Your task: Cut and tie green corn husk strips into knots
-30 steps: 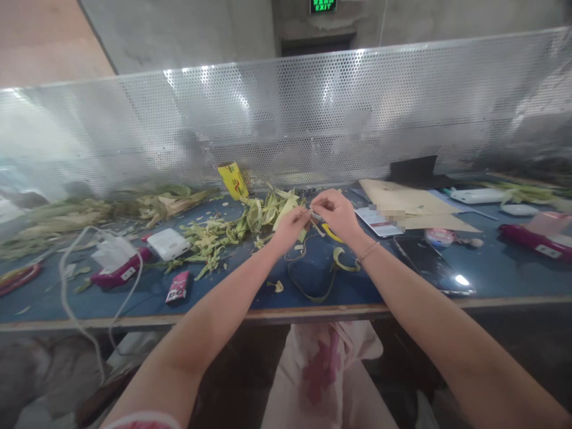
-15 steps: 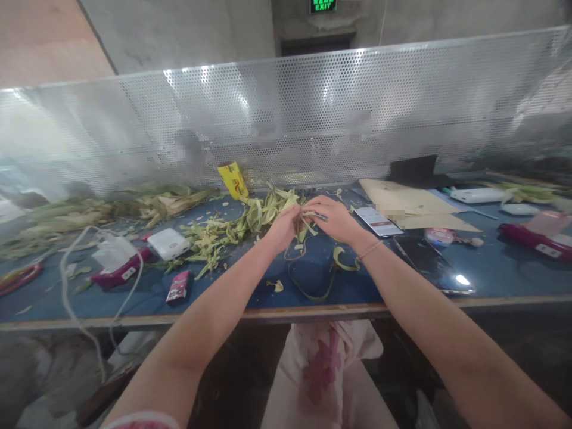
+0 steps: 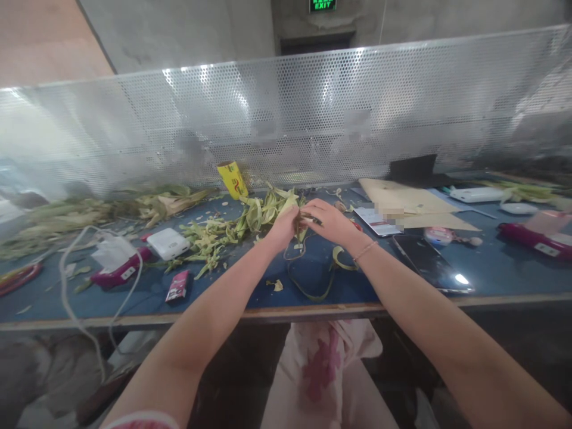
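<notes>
My left hand (image 3: 285, 226) is closed in a pinch on a pale green leaf strip (image 3: 299, 234) above the middle of the desk. Close against it, my right hand (image 3: 329, 221) is curled shut, with a thin dark piece showing between the fingers; its kind is too small to make out. Just below the hands, a long thin strip (image 3: 311, 296) curves over the blue desktop. Left of my left hand lies a pile of green, partly dried leaves (image 3: 261, 214), and curled leaf trimmings (image 3: 210, 238) spread further left.
A yellow packet (image 3: 233, 180) stands behind the leaves. To the left lie a white case (image 3: 168, 243), a pink box (image 3: 177, 286) and a white cable (image 3: 65, 286). Phones (image 3: 429, 262), brown paper (image 3: 411, 202) and a magenta holder (image 3: 534, 240) lie right. A perforated metal screen (image 3: 304, 119) borders the back.
The fingers of my right hand have shifted slightly, and the thin piece in them shows less. A small red thing now shows beside the right wrist. My left hand stays in place.
</notes>
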Demonstrator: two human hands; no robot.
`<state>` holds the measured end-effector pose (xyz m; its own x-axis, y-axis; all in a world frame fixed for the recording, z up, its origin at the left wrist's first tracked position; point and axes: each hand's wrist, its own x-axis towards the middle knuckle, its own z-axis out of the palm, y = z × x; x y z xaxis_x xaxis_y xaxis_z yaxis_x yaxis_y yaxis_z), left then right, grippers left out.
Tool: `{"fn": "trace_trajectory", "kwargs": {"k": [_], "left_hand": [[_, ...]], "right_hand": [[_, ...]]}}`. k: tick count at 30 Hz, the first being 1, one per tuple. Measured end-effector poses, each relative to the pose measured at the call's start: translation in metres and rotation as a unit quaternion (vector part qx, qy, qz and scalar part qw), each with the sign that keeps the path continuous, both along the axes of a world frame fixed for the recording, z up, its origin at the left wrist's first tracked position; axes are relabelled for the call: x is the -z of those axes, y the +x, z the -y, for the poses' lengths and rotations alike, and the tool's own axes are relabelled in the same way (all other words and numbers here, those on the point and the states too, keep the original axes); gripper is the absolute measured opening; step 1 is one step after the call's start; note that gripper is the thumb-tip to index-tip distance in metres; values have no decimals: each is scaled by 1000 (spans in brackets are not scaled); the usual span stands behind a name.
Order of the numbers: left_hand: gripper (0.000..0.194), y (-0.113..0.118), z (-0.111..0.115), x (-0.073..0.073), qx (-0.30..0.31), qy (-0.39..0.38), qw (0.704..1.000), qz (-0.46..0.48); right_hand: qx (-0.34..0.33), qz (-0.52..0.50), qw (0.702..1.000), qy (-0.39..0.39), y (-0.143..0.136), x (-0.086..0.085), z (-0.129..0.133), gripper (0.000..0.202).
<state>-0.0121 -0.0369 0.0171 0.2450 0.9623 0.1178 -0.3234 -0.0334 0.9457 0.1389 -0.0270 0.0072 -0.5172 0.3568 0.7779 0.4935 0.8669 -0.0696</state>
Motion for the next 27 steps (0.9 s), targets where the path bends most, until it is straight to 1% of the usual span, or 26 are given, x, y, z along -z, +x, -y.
{"fn": "trace_trajectory", "kwargs": {"k": [4,8,11,15,17,20,23,25,27], "left_hand": [[23,1,-2,4,-3,42,998,-36],[20,1,-10,10,-5,99,991,-85],[17,-1,-19,16,2,126,985,-114],[16,-4,-27,23,10,148,980,-134],[15,-5,-26,23,10,169,975,-142],[14,-5,-20,19,2,191,968,-165],[15,-4,-12,14,-35,214,953,-210],[14,-4,-8,12,-66,237,936,-250],[13,-4,-6,10,-82,256,922,-278]], "right_hand": [[15,-59,998,-30,-2,1,-1,22],[34,-123,988,-84,-4,1,-2,20],[42,-169,970,-167,-6,-1,-1,20],[19,-231,929,-289,-6,-4,1,23],[6,-265,907,-328,-7,-6,2,23],[-11,-300,880,-369,-8,-8,3,24],[-8,-324,861,-392,-10,-8,2,26],[4,-334,852,-404,-10,-7,1,30],[13,-337,846,-412,-10,-7,0,33]]}}
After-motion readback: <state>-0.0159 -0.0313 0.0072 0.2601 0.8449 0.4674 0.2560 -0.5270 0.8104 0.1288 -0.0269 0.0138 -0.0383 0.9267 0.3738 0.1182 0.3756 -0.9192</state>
